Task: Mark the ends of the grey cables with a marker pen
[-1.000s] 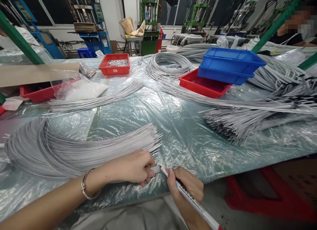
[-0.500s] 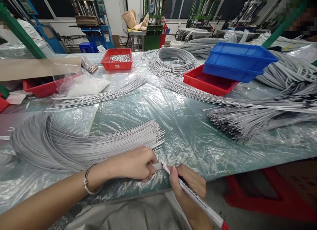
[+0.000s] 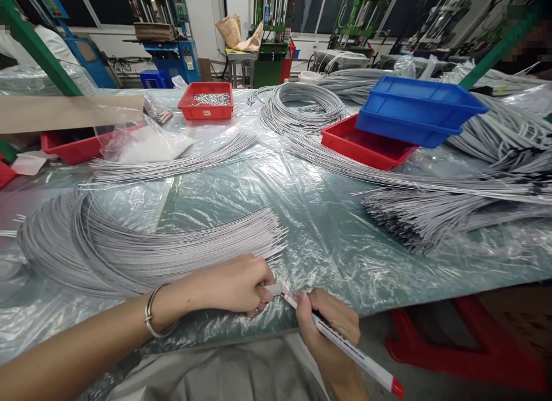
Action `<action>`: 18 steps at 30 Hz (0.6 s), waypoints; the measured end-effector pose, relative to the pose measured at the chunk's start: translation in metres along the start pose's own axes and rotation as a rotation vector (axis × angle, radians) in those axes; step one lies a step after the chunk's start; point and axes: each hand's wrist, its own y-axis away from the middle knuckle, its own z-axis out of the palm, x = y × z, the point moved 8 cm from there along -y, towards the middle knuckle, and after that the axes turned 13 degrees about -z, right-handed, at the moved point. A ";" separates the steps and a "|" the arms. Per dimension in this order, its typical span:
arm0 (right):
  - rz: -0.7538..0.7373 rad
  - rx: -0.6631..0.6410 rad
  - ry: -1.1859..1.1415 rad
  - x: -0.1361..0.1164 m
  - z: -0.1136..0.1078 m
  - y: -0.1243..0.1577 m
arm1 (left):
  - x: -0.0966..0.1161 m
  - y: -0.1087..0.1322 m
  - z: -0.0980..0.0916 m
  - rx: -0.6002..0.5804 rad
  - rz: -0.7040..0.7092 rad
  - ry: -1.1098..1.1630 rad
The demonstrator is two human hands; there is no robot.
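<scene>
My left hand [image 3: 244, 283] is closed on a small flat grey piece [image 3: 273, 289] that pokes out past the fingertips; its exact kind is unclear. A marker pen [image 3: 345, 343], white with a red end, lies in the grip of my right hand [image 3: 330, 317]. Its red tip is at the outer end of the grey piece, and I cannot tell whether they touch. Just behind my left hand spreads a large bundle of thin grey wires [image 3: 185, 251], curving away to the left, with its cut ends close to my knuckles.
Plastic sheeting covers the table [image 3: 319, 234]. Farther back are a red bin of small metal parts [image 3: 206, 110], a wire coil [image 3: 302, 109], a red bin [image 3: 366, 145] and stacked blue bins [image 3: 420, 110]. More wires [image 3: 414, 217] lie right. Below the edge stands a red stool [image 3: 466, 343].
The marker's tip has shifted slightly down along the end of the grey piece. Both hands stay nearly in place, and the view has tilted a little.
</scene>
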 end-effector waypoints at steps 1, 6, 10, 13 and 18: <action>0.000 -0.009 -0.006 0.000 0.000 0.000 | 0.000 0.000 0.000 0.004 0.000 -0.003; 0.132 0.056 -0.096 0.018 -0.007 0.007 | -0.001 0.002 -0.001 0.012 -0.002 0.019; 0.392 0.230 -0.194 0.038 -0.014 0.020 | -0.004 -0.003 0.003 -0.003 -0.001 0.058; 0.659 0.428 -0.437 0.047 -0.012 0.034 | -0.003 0.000 0.001 -0.004 0.011 0.075; 0.809 0.333 -0.625 0.046 0.001 0.041 | 0.034 0.056 -0.042 0.259 0.171 0.138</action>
